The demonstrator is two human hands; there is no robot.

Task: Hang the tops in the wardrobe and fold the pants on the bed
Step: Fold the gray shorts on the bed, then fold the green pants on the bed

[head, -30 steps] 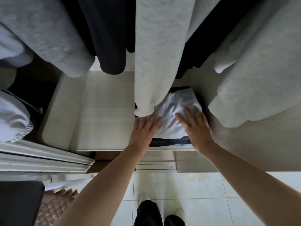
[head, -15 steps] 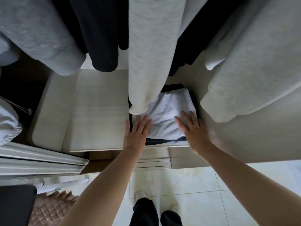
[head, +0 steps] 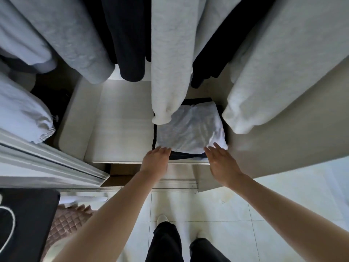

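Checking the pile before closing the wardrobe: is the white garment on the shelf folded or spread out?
Folded. The white garment lies as a compact, squarish bundle atop a dark folded piece on the wardrobe shelf.

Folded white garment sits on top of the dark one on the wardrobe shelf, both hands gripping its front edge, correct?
Not quite. The head view shows the left hand and right hand open, fingers straight, at the front edge of the folded white garment, not gripping it. It does lie on the dark garment on the wardrobe shelf.

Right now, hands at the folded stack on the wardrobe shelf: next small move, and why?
Probably draw both hands clear. The left hand and right hand lie open at the front edge of the folded white garment, which sits flat on the dark folded piece under the hanging grey sleeve. Nothing is gripped.
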